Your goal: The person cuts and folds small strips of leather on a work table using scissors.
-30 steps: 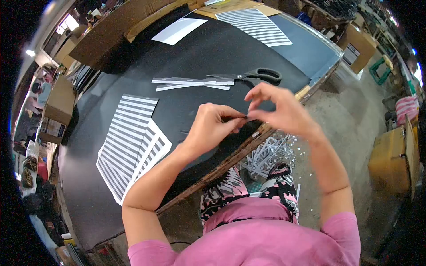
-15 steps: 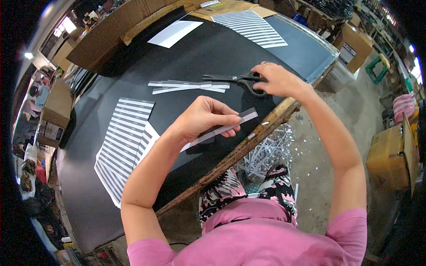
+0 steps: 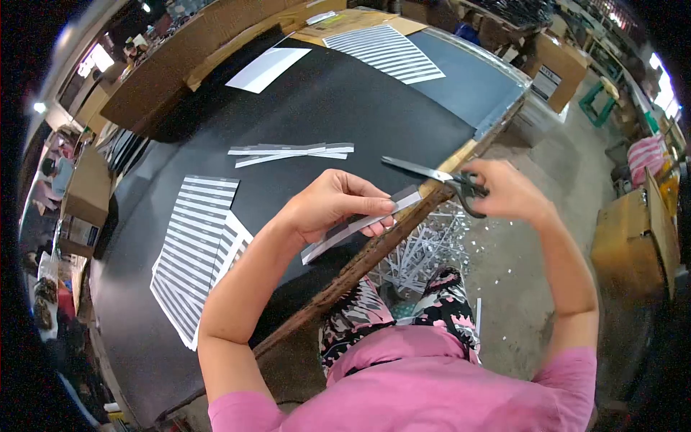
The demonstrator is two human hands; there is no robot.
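Note:
Between the thumb and fingers of my left hand (image 3: 342,205) is a paper strip (image 3: 332,240), part dark and part white, held over the table's front edge. My right hand (image 3: 507,191) grips the black handles of a pair of scissors (image 3: 425,171), whose blades point left, above and beyond the strip's right end. The blades are apart from the strip. Several cut strips (image 3: 288,153) lie crossed in a small pile on the black table top. Left of my forearm rests a stack of striped sheets (image 3: 198,230), its right part hidden behind the arm.
A white sheet (image 3: 270,68) and another striped sheet (image 3: 385,52) lie toward the table's far side. Paper scraps (image 3: 425,248) heap up below the worn wooden table edge (image 3: 345,284). Cardboard boxes (image 3: 630,245) stand on the right, and a green stool (image 3: 599,101) farther back.
My right hand has lifted the scissors off the table and brought them toward me, over the front edge. My left hand still pinches the strip, nearly in place. The view has shifted slightly.

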